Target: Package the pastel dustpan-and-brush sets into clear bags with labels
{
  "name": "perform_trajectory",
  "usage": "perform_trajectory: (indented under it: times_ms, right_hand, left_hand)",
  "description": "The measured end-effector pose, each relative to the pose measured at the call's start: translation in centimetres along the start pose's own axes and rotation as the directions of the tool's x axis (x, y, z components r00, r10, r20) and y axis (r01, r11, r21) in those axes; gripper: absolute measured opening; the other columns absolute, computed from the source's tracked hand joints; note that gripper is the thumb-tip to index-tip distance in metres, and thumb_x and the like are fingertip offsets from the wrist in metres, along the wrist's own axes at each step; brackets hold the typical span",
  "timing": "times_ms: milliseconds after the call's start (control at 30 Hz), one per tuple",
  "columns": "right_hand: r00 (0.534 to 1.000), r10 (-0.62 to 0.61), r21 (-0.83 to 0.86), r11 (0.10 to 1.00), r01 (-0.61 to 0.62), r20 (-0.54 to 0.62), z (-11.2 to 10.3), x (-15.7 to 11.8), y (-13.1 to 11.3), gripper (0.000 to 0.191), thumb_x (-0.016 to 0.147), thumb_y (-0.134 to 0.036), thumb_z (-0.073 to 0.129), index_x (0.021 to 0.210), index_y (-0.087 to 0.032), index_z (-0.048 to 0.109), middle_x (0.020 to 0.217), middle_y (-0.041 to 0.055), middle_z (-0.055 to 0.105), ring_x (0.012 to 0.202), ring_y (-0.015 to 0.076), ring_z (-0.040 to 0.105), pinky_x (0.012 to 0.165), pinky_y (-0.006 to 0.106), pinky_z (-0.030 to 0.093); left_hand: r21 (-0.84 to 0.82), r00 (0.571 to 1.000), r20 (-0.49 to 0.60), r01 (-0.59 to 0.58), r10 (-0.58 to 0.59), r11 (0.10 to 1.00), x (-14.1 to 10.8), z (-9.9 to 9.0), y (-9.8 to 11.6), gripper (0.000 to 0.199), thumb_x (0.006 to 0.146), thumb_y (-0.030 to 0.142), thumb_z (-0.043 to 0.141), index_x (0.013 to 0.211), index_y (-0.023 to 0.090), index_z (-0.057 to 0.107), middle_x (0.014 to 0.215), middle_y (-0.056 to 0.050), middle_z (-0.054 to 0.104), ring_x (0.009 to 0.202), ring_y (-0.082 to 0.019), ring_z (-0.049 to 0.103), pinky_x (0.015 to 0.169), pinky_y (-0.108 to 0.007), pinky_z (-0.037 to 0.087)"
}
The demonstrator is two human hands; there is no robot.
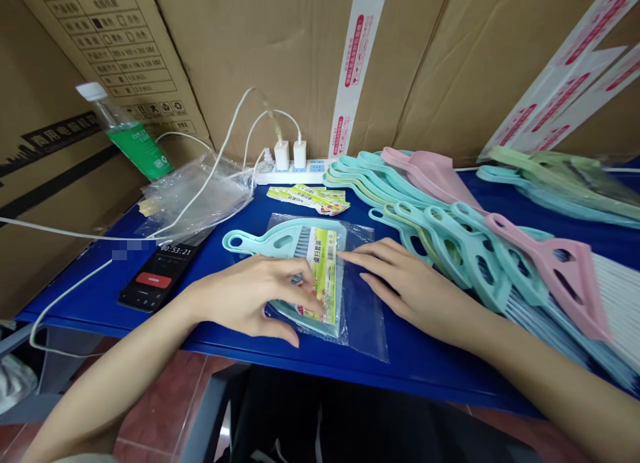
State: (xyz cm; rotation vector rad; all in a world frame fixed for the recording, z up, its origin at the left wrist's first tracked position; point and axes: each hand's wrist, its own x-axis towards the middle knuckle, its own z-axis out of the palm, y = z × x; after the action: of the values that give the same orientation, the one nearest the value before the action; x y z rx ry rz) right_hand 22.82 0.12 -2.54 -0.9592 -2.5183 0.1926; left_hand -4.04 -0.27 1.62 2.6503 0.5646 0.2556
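A light-blue dustpan and brush set point(265, 241) lies in a clear plastic bag point(365, 316) at the middle of the blue table, its handle pointing left. A green and white label card point(325, 266) shows on top of the set. Over the left part of the set, my left hand point(260, 293) is spread, thumb apart, fingertips at the card. My right hand point(410, 286) rests on the bag's right side, fingers extended, fingertips by the card's right edge. Neither hand holds anything.
Blue, green and pink dustpans point(425, 173) and brushes point(470, 249) are piled right. More label cards point(313, 197) lie behind, before a power strip point(295, 176). At left are a phone point(160, 273), plastic bags point(193, 189), a bottle point(137, 146) and white cables. Cardboard boxes point(290, 49) stand behind.
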Motion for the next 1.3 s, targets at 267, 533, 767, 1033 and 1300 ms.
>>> perform_trajectory:
  times_ms: [267, 533, 767, 1033, 1300]
  right_hand:
    - [0.996, -0.090, -0.061, 0.994, 0.089, -0.017, 0.1, -0.2, 0.3, 0.038, 0.096, -0.014, 0.040, 0.124, -0.020, 0.066, 0.110, 0.0101, 0.070, 0.101, 0.0244, 0.062, 0.085, 0.043, 0.057]
    - [0.995, -0.102, -0.091, 0.991, 0.100, -0.016, -0.1, -0.3, 0.0, 0.037, 0.096, -0.013, 0.040, 0.117, -0.020, 0.070, 0.103, 0.0101, 0.070, 0.097, 0.0226, 0.063, 0.079, 0.039, 0.057]
    - [0.991, -0.073, -0.150, 0.987, 0.055, -0.115, -1.2, -0.4, 0.4, 0.032, 0.096, -0.018, 0.041, 0.104, -0.022, 0.071, 0.091, 0.0091, 0.065, 0.086, 0.0216, 0.062, 0.073, 0.037, 0.054]
    - [0.991, -0.070, -0.253, 0.967, 0.040, -0.111, -1.7, -0.6, 1.5, 0.031, 0.093, -0.014, 0.040, 0.104, -0.021, 0.068, 0.101, 0.0113, 0.067, 0.093, 0.0257, 0.063, 0.077, 0.041, 0.053]
    - [0.995, -0.074, -0.247, 0.967, 0.057, -0.060, -1.8, -0.5, 1.6, 0.031, 0.093, -0.013, 0.036, 0.088, -0.021, 0.065, 0.091, 0.0089, 0.069, 0.078, 0.0215, 0.067, 0.064, 0.034, 0.053]
  left_hand:
    - [-0.047, 0.999, 0.049, -0.001, 0.004, 0.999, -0.1, -0.1, -0.1, 0.022, 0.086, 0.017, 0.068, 0.106, 0.024, 0.075, 0.104, -0.005, 0.065, 0.085, -0.013, 0.067, 0.077, -0.021, 0.050]
    - [-0.030, 0.997, 0.070, 0.015, -0.013, 0.999, -0.2, -0.6, -0.1, 0.024, 0.091, 0.014, 0.059, 0.103, 0.026, 0.076, 0.102, -0.006, 0.067, 0.085, -0.013, 0.067, 0.075, -0.023, 0.050]
    - [-0.072, 0.995, 0.094, 0.038, -0.031, 0.997, -0.3, -1.3, -0.1, 0.025, 0.093, 0.016, 0.056, 0.099, 0.028, 0.077, 0.100, -0.007, 0.069, 0.087, -0.014, 0.067, 0.075, -0.024, 0.050]
    - [-0.122, 0.991, 0.122, 0.061, -0.046, 0.991, -0.3, -1.6, 0.1, 0.030, 0.093, 0.011, 0.053, 0.096, 0.029, 0.077, 0.099, -0.006, 0.070, 0.092, -0.015, 0.067, 0.077, -0.025, 0.050]
    - [-0.114, 0.991, 0.126, 0.060, -0.046, 0.992, -0.6, -1.9, -0.2, 0.037, 0.091, 0.004, 0.050, 0.095, 0.029, 0.077, 0.097, -0.006, 0.070, 0.093, -0.015, 0.066, 0.079, -0.026, 0.050]
